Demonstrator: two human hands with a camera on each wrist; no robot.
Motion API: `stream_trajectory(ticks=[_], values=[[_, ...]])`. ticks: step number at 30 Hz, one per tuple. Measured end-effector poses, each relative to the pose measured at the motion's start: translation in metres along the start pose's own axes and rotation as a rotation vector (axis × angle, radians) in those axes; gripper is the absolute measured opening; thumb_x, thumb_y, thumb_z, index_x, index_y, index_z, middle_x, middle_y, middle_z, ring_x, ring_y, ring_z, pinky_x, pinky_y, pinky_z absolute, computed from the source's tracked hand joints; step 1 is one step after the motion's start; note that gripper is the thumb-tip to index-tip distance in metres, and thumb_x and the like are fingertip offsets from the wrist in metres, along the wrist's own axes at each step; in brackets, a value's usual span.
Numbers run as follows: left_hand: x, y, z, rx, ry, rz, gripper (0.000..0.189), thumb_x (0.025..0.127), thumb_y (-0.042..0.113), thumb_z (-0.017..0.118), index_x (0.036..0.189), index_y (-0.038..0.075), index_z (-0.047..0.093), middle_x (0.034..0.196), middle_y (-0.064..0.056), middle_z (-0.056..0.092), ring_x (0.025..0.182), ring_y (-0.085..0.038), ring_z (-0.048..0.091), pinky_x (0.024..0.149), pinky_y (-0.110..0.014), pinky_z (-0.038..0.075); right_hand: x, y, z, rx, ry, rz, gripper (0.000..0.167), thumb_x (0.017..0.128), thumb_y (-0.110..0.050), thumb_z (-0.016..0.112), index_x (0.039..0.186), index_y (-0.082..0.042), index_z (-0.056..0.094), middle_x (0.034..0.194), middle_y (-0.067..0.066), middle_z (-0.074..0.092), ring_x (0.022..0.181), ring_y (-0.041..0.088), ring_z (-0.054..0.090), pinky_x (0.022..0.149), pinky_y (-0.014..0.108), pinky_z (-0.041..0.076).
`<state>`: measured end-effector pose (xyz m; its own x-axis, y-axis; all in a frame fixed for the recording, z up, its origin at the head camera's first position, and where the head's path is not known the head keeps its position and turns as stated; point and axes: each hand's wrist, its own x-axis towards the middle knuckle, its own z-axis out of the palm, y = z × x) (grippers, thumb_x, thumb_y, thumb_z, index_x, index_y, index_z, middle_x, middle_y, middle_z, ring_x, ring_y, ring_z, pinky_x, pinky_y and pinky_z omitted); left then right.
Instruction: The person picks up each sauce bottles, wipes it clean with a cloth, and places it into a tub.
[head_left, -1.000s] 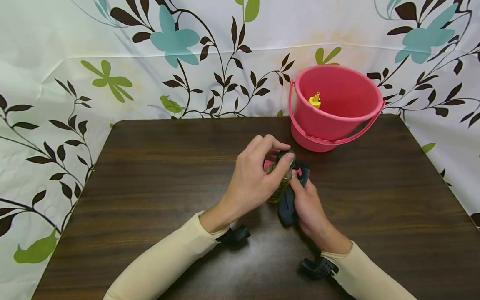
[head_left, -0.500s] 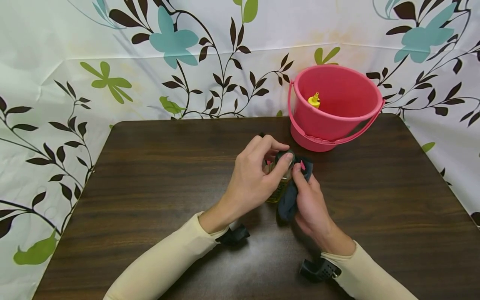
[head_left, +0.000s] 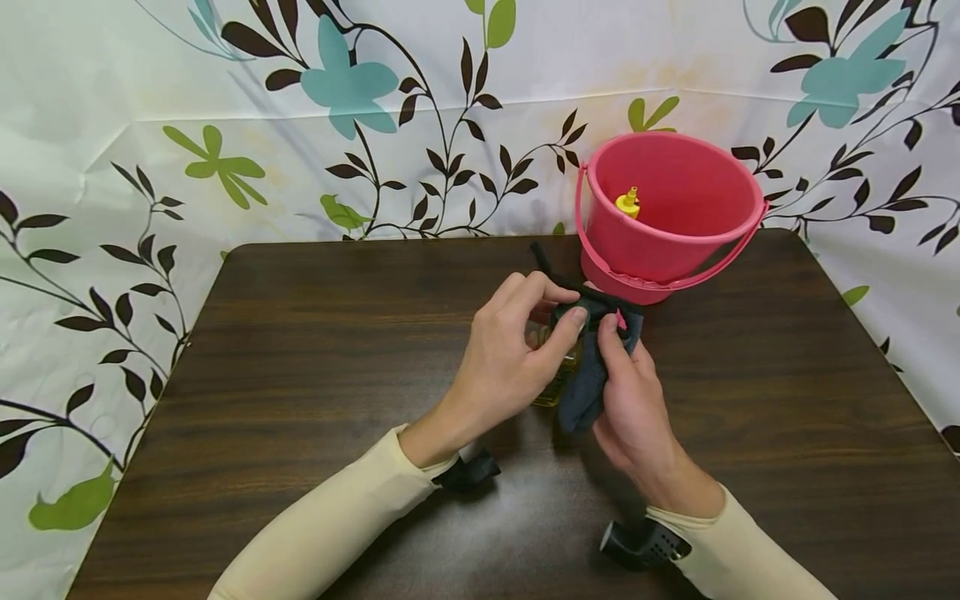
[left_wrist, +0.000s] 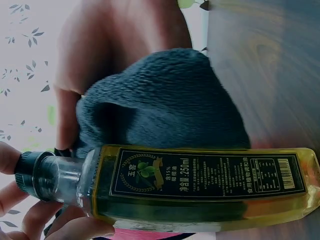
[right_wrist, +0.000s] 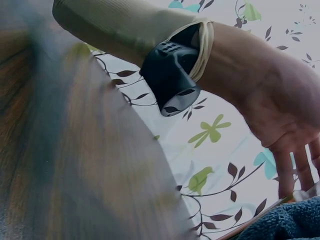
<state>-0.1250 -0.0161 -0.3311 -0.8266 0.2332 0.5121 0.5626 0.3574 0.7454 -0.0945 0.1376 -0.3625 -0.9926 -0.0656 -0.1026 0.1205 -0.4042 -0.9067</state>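
Observation:
My left hand pinches the dark screw cap of an oil bottle, its fingertips and thumb curled round the cap. The clear bottle holds yellow oil and bears a black label with gold print; it stands upright on the table, mostly behind the hand in the head view. My right hand grips a dark blue-grey cloth, thumb on top beside a small pink piece. The cloth lies close along the bottle's side. A thin black strip sticks out beyond the left fingers.
A pink bucket stands at the back right of the brown table, its handle hanging down in front. A yellow nozzle top shows inside it. A patterned curtain hangs behind the table.
My right hand has shifted a little to the right, drawing the cloth along with it. The black strip has come into view beyond the left hand. Left hand and bottle stay put.

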Motion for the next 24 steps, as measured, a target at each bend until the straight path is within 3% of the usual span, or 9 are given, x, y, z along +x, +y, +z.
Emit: stream_trajectory(ticks=[5,9,16,24], values=[[0.000,0.000,-0.001,0.006,0.000,-0.001,0.019,0.101,0.024,0.070,0.114,0.011,0.071,0.103,-0.006,0.066,0.090,-0.014,0.068,0.076,-0.031,0.056,-0.002,-0.007,0.004,0.012,0.007,-0.010,0.047,0.111,-0.051,0.039,0.144,-0.017,0.045,0.122,-0.007,0.054,0.109,0.009,0.049,0.088,0.020,0.045],[-0.001,0.000,-0.001,-0.003,-0.004,-0.009,0.019,0.101,0.023,0.070,0.115,0.010,0.071,0.104,-0.007,0.066,0.090,-0.016,0.069,0.075,-0.038,0.058,-0.004,-0.011,0.007,0.018,0.003,-0.040,0.049,0.111,-0.050,0.040,0.145,-0.016,0.045,0.128,-0.006,0.055,0.116,0.009,0.051,0.093,0.019,0.048],[-0.002,0.000,0.001,-0.012,-0.013,-0.025,0.020,0.100,0.023,0.070,0.116,0.010,0.070,0.105,-0.006,0.066,0.090,-0.015,0.069,0.073,-0.035,0.057,-0.009,-0.021,0.011,0.016,-0.001,-0.075,0.048,0.111,-0.049,0.041,0.144,-0.015,0.045,0.129,-0.004,0.054,0.118,0.012,0.053,0.096,0.021,0.048],[-0.001,0.000,0.000,-0.006,-0.003,-0.001,0.019,0.100,0.023,0.071,0.113,0.010,0.070,0.104,-0.007,0.066,0.089,-0.015,0.068,0.072,-0.040,0.058,-0.013,-0.034,0.015,0.025,-0.041,-0.161,0.051,0.112,-0.045,0.039,0.154,-0.015,0.039,0.150,0.001,0.046,0.132,0.016,0.047,0.106,0.022,0.046]])
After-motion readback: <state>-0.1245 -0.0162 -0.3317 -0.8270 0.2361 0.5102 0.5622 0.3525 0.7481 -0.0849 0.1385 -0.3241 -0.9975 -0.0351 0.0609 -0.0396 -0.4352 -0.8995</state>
